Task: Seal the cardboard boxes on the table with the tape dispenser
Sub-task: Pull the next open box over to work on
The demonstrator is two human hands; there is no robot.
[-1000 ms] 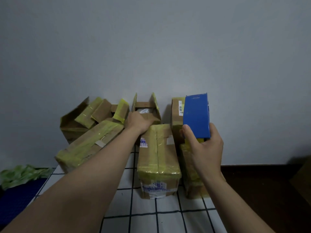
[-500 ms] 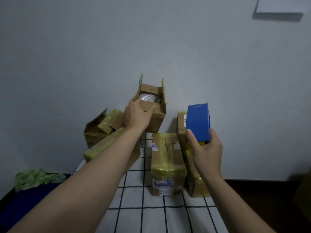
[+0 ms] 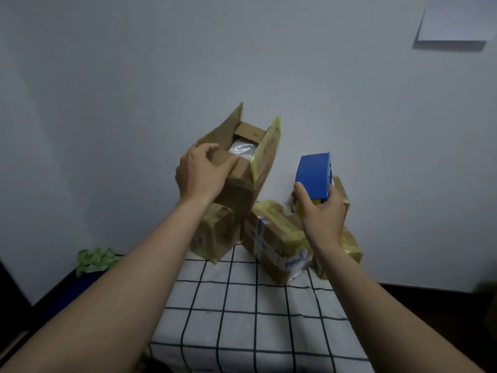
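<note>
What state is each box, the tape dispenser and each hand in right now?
Open cardboard box: flaps up, untaped, tilted, raised above the others.
Middle box: closed, taped yellow.
Left box: closed, taped yellow.
Right box: taped, mostly hidden behind the right hand.
Tape dispenser: held in the air, touching no box.
Left hand: grips the open box's near flap.
Right hand: grips the tape dispenser.

Illumination dim, cool and even; soft shadow beneath the wall paper [image 3: 454, 18]; slight overall softness; wide-angle bending toward the edges.

Grid-cloth table [image 3: 242, 319]; taped boxes [image 3: 274, 232] clustered at far end.
</note>
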